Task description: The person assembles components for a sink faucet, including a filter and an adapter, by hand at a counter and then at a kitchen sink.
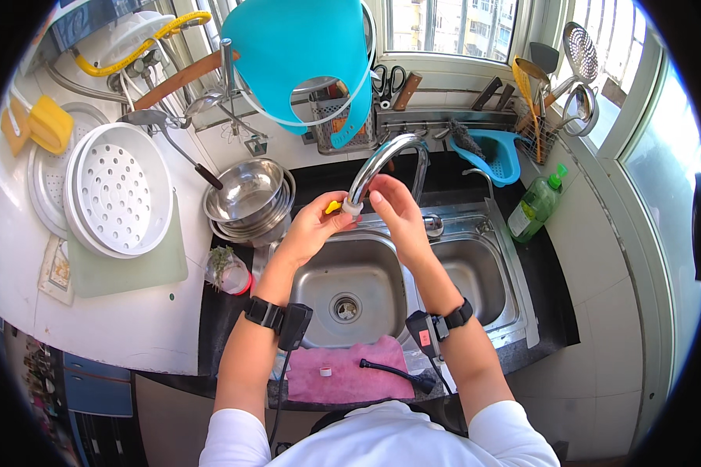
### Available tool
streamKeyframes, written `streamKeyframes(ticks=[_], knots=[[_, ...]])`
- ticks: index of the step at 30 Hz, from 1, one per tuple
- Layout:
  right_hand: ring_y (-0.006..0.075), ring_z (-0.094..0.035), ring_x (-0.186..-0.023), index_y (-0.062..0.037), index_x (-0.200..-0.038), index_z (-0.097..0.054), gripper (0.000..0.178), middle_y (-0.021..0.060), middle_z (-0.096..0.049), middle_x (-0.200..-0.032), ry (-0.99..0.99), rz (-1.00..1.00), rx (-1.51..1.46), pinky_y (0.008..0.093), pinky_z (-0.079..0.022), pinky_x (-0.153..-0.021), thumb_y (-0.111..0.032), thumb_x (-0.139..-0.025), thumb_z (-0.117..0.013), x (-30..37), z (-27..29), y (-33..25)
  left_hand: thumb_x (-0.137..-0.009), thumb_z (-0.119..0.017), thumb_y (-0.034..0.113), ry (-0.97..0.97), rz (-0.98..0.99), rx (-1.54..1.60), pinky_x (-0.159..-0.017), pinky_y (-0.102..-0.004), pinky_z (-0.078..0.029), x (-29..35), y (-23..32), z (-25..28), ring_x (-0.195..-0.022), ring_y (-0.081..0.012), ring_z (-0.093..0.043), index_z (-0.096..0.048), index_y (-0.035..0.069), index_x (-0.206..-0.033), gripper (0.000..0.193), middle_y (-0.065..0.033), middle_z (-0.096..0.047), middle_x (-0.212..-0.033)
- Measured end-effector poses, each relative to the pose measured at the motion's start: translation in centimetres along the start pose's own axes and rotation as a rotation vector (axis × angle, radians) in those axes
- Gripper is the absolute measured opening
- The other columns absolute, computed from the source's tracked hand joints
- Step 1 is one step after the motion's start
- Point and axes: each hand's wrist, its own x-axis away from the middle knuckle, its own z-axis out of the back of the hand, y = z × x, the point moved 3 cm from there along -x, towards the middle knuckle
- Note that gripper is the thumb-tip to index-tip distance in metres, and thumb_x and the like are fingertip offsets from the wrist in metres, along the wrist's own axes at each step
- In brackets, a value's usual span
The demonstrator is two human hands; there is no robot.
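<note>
A curved chrome faucet [382,154] arches over the double sink, with a white collar [352,208] around the end of its spout. My left hand [313,226] is closed beside that collar, a small yellow piece [332,207] showing between thumb and fingers; its exact kind I cannot make out. On the spout's other side, my right hand [401,218] has its fingers curled against the lower spout, the fingertips partly hidden behind it. Below, a pink cloth [311,385] bears a small white roll [325,372] and a black hose-like fitting [397,373].
Stacked steel bowls [245,194] and a jar with a plant [230,272] stand left of the sink [350,280]. A green soap bottle [533,206] and a blue basket [494,156] are at right. A teal plastic item [304,47] hangs behind the faucet.
</note>
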Motion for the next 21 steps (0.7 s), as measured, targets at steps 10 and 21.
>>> streamKeyframes(ticks=[10,21], knots=[[0.0101,-0.059,-0.080,-0.0019,-0.102,-0.051,0.026,0.0067,-0.064,-0.094,-0.028,-0.115,-0.122,0.0249,-0.047,-0.072,-0.024,-0.091,-0.059,-2.8,-1.5,-2.1,-0.088,-0.062,0.017,-0.138,0.037,0.287,-0.091,-0.0390,-0.049,-1.2,-1.1,0.2,-0.100,-0.0234,-0.060,-0.047,-0.001,-0.123,0.043,-0.0106,-0.058,-0.113],[0.0164,-0.061,-0.089,-0.0018,-0.102,-0.050,0.027,0.0116,-0.063,-0.097,-0.063,-0.092,-0.056,0.0318,-0.048,-0.082,-0.026,-0.093,-0.056,-2.6,-1.5,-1.9,-0.085,-0.063,0.005,0.025,-0.099,0.167,-0.088,-0.0341,-0.051,-0.9,-0.8,-0.5,-0.094,-0.0207,-0.063,-0.051,-0.004,-0.119,0.037,-0.0109,-0.062,-0.107]])
